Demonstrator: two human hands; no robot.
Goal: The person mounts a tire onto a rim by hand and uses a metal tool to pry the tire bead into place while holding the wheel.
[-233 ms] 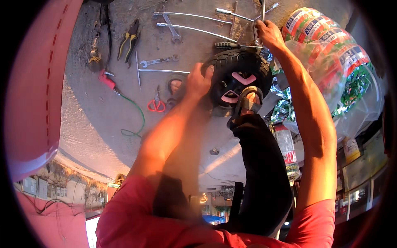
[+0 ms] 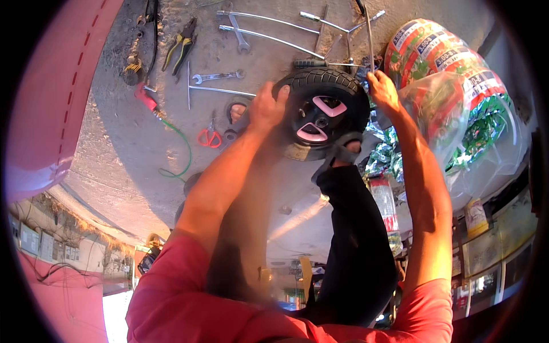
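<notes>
A small black wheel (image 2: 321, 121) with a treaded tyre and pink-edged rim openings sits on the ground in front of me. My left hand (image 2: 270, 107) grips the tyre at its left side, thumb apart from the fingers. At the wheel's upper right, my right hand (image 2: 384, 91) is closed round a long metal tyre lever (image 2: 369, 43), which points away from me. The lever's near end is hidden by the hand. My sandalled right foot (image 2: 350, 150) is against the wheel's lower right edge; the left foot (image 2: 237, 112) is beside my left hand.
Beyond the wheel lie a cross wrench (image 2: 347, 30), long metal rods (image 2: 269, 39) and a spanner (image 2: 220, 76). Pliers (image 2: 180, 46), red-handled scissors (image 2: 210, 137) and a red air tool (image 2: 146, 97) with green hose are leftward. Wrapped tyres (image 2: 437, 48) and a plastic bottle (image 2: 384, 203) stand right.
My right hand has come nearer to me with the lever, down beside the tyre. The wheel's face shows more, and my right foot sits lower on its edge. My left hand keeps its grip.
</notes>
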